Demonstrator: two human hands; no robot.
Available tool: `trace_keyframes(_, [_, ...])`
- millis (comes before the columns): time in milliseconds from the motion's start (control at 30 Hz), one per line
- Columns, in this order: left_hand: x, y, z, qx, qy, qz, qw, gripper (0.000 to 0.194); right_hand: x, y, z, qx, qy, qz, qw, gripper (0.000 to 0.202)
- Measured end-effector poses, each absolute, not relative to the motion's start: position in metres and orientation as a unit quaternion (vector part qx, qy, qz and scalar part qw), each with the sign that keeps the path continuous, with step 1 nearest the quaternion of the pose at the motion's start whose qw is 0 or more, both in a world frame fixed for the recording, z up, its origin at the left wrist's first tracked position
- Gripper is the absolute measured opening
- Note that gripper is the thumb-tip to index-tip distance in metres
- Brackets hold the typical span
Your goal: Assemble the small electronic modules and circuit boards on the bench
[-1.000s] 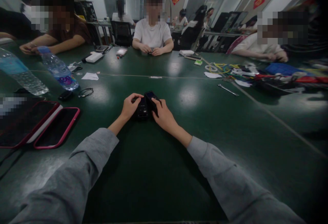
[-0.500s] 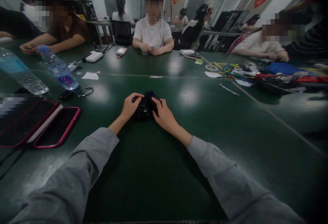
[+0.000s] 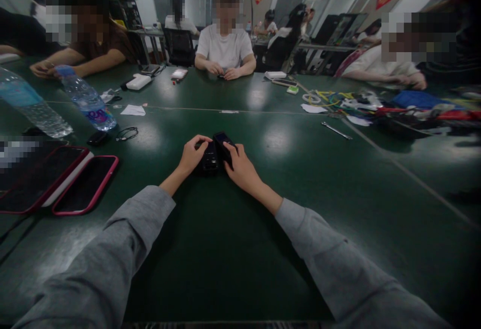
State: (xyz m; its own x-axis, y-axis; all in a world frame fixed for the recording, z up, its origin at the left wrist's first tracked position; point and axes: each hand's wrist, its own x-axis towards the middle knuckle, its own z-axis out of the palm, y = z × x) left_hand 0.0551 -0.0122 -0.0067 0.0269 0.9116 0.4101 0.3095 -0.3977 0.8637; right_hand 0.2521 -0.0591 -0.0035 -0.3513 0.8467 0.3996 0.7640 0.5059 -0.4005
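Note:
In the head view, my left hand (image 3: 192, 156) is closed around the left side of a black boxy device (image 3: 211, 160), which has small light marks near its front end. My right hand (image 3: 242, 168) is wrapped round a second black device (image 3: 222, 141) with a dark, smooth upper face, tilted against or very close to the first. Both devices are low at the green table (image 3: 225, 249), in front of me. Fingers hide part of each one, and I cannot tell whether the two are joined.
To my left lie a pink-rimmed phone (image 3: 88, 183), a red-edged tablet-like case (image 3: 41, 181), and two water bottles (image 3: 86, 98) (image 3: 35, 103). A wrench (image 3: 336, 130) and tangled cables (image 3: 330, 99) lie to the right. Across the table sits a person in a white shirt (image 3: 225, 48).
My hands and both black devices stay in nearly the same place. The whole view has shifted very slightly.

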Motion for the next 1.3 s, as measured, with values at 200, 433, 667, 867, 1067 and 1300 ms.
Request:
trace_keyframes(200, [0.0549,-0.0115,-0.0071,0.656,0.463,0.52,0.293,0.015,0.252,-0.0592,-0.0026,-0.493,-0.818,0.073,0.287,0.06])
trace_keyframes(433, [0.0547,-0.0092,-0.0093,0.655,0.463,0.521,0.292,0.015,0.2512,-0.0582,-0.0035,-0.491,-0.819,0.064,0.289,0.059])
trace_keyframes(667, [0.0552,-0.011,-0.008,0.655,0.466,0.517,0.295,0.015,0.2523,-0.0592,-0.0026,-0.49,-0.819,0.071,0.289,0.059])
trace_keyframes(867, [0.0553,-0.0126,-0.0055,0.658,0.464,0.515,0.294,0.015,0.2529,-0.0601,-0.0024,-0.493,-0.818,0.077,0.286,0.06])
trace_keyframes(1067, [0.0553,-0.0128,-0.0052,0.659,0.467,0.512,0.294,0.016,0.2522,-0.0602,-0.0025,-0.496,-0.818,0.07,0.282,0.06])
trace_keyframes(1300, [0.0554,-0.0106,-0.0077,0.657,0.465,0.516,0.295,0.014,0.2504,-0.0607,-0.0018,-0.493,-0.826,0.05,0.27,0.059])
